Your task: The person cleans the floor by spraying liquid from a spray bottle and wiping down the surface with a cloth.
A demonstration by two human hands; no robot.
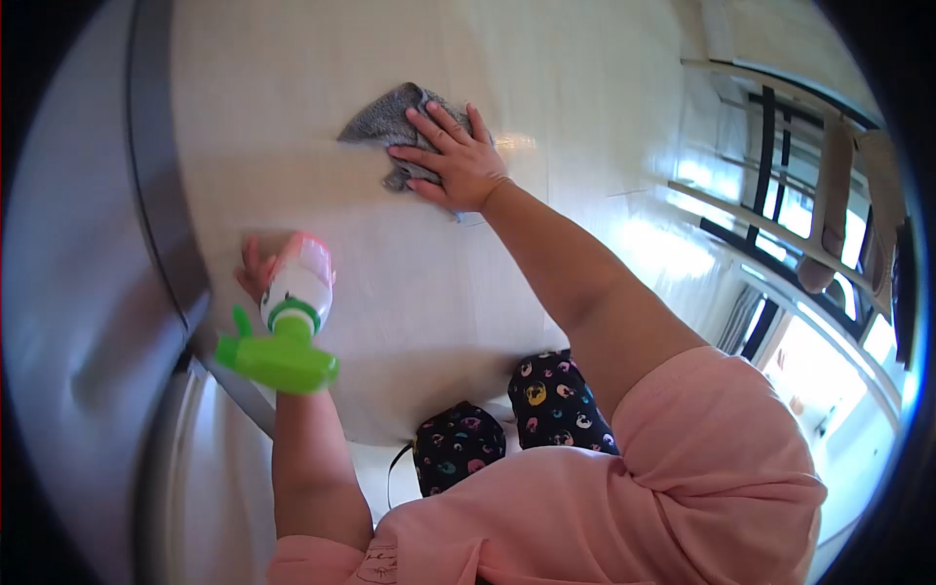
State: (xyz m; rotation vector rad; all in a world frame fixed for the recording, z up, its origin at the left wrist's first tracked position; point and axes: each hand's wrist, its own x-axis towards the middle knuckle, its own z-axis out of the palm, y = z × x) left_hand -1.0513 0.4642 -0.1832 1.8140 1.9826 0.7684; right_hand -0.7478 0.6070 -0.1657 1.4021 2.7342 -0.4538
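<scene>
My right hand (456, 164) lies flat with its fingers spread, pressing a crumpled grey cloth (385, 119) against the pale floor (429, 292). Part of the cloth is hidden beneath the palm. On the left, my left hand (255, 268) is around the far side of a spray bottle (300, 283). The bottle has a white and pink body and a bright green trigger head, which points toward the left. Most of that hand's palm and some fingers are hidden behind the bottle. A small wet-looking shine shows on the floor beside the right hand.
A smooth grey panel (78, 273) with a dark base strip (156, 185) runs along the left side. My knees in black patterned trousers (458, 448) rest below. Furniture with dark bars and pale rails (770, 166) stands at the right, near bright light.
</scene>
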